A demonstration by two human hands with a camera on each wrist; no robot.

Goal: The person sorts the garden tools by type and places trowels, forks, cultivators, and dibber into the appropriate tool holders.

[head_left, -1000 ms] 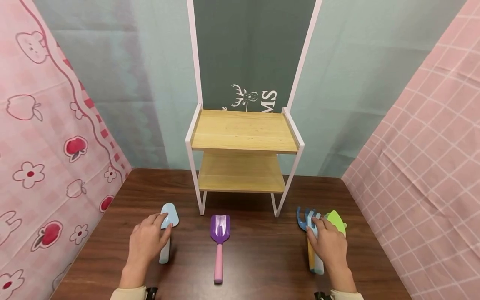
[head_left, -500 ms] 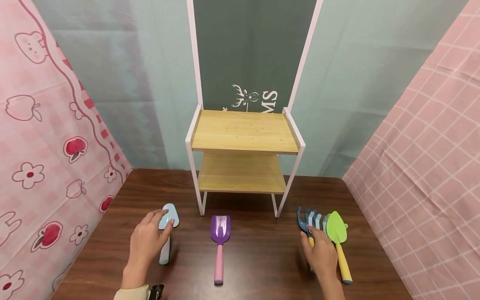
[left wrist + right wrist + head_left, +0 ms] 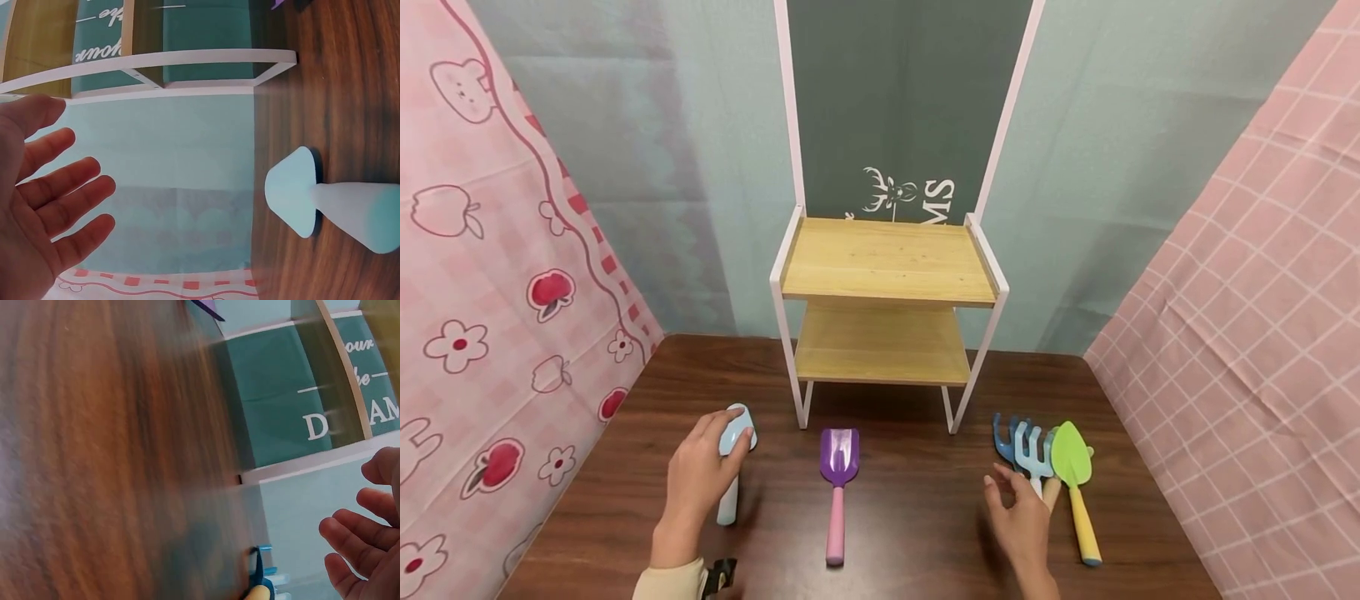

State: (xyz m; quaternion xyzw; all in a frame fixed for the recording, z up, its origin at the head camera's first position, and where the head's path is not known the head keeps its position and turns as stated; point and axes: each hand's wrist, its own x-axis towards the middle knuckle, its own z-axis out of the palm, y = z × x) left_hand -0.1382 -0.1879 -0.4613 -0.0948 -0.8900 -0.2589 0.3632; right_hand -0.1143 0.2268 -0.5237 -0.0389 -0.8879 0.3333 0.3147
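Hands both empty at this moment. Left hand (image 3: 696, 483), lower left of the frame, hovers over the pale blue trowel (image 3: 731, 467) with fingers spread — the wrist view shows an open palm clear of the tool. Right hand (image 3: 1018, 521), lower right, is relaxed and apart from the blue rake (image 3: 1026, 450) and the green trowel (image 3: 1072, 483), which lie side by side on the table (image 3: 925, 517).

Judged step: approach to the blue trowel, nothing gripped yet. Next move calls for lowering the fingers around its handle.

Trowel's long axis runs front to back; blade points away, toward the shelf (image 3: 887, 292). Purple scoop (image 3: 838, 483) lies parallel — centre frame.
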